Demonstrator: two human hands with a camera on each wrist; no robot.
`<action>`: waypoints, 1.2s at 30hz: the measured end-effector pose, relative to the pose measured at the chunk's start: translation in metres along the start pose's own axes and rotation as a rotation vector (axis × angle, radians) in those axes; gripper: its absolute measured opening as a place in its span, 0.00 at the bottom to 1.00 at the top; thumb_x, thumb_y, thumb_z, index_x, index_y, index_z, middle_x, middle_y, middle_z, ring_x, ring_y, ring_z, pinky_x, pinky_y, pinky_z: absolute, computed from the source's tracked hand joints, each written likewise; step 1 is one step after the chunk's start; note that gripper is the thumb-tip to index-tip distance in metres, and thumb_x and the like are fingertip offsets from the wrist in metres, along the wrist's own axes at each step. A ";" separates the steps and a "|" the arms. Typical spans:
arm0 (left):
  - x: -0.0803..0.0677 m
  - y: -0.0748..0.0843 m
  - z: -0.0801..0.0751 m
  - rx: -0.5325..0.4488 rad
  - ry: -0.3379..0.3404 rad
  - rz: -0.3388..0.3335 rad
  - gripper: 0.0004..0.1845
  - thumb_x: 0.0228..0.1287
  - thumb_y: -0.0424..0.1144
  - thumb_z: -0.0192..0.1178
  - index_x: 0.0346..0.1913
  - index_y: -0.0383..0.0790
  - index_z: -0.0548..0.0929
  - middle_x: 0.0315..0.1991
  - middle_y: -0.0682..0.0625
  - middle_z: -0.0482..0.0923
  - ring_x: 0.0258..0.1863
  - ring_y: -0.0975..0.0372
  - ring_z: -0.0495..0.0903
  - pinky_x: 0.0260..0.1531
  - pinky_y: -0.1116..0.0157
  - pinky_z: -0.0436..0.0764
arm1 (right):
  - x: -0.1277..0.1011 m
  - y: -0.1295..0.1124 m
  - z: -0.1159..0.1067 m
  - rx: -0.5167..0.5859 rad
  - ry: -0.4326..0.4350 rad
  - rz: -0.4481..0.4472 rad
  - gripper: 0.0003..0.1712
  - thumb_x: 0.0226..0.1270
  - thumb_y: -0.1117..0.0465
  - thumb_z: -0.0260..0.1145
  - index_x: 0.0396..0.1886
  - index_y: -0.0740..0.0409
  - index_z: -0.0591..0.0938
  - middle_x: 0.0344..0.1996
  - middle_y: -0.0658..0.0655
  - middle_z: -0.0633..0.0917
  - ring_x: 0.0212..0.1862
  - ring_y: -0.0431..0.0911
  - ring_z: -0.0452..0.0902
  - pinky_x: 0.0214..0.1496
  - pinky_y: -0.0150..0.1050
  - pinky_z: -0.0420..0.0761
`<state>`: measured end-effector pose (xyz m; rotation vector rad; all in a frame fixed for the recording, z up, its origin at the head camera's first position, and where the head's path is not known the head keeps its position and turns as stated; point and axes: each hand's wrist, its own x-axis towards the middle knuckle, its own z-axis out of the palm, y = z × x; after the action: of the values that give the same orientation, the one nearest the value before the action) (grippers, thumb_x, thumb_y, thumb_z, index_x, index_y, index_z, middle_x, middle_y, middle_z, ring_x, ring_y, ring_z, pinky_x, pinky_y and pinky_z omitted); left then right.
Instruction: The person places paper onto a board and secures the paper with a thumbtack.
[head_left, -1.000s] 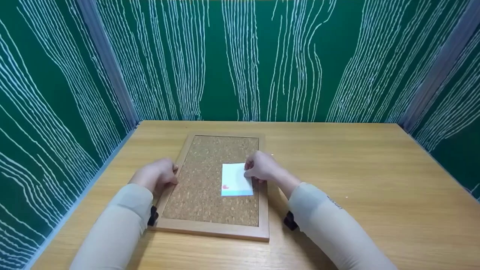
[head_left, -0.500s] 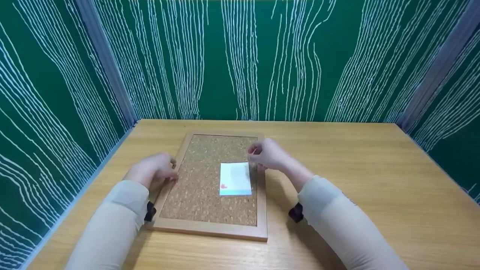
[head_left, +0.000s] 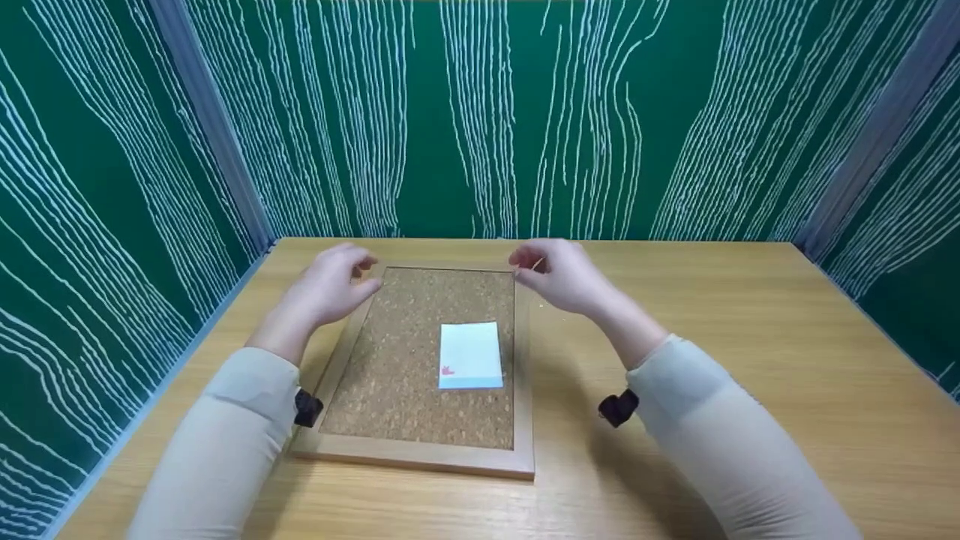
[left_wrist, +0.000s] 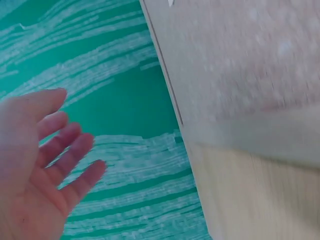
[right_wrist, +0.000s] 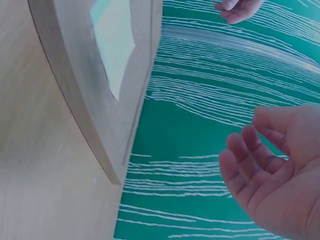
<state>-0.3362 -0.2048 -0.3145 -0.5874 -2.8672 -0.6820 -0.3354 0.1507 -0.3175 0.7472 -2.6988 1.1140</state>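
Note:
A cork board (head_left: pixel 420 300) in a light wooden frame lies flat on the table. A white sheet of paper (head_left: pixel 470 352) with a small red mark near its lower left corner rests on the cork, right of the middle. Around the board's far left corner hovers my left hand (head_left: pixel 334 289), fingers spread and loosely bent around nothing. My right hand (head_left: pixel 562 277) is at the far right corner, its fingers gently curved and empty. In the right wrist view that hand (right_wrist: pixel 280 170) shows its palm, apart from the board's frame (right_wrist: pixel 80 100).
The wooden table (head_left: pixel 720 360) extends to the right of the board. Green walls (head_left: pixel 585 120) with white wavy lines enclose its back and sides, with grey posts (head_left: pixel 217 127) at the corners. A small dark wrist camera (head_left: pixel 619 409) hangs at my right cuff.
My right hand has let go of the paper and moved up to the board's far right corner. My left hand has left the frame's left side and moved toward the far left corner.

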 end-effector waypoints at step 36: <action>0.003 0.060 0.089 0.118 -0.396 -0.018 0.43 0.59 0.53 0.74 0.75 0.47 0.69 0.71 0.47 0.68 0.69 0.51 0.68 0.67 0.46 0.67 | -0.062 0.054 -0.068 -0.184 -0.077 -0.009 0.38 0.72 0.52 0.69 0.77 0.49 0.66 0.73 0.55 0.70 0.72 0.55 0.65 0.69 0.61 0.66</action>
<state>-0.3191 -0.1140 -0.3686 -0.7539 -3.2495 -0.4339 -0.3129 0.2550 -0.3206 0.7852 -2.8093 0.8360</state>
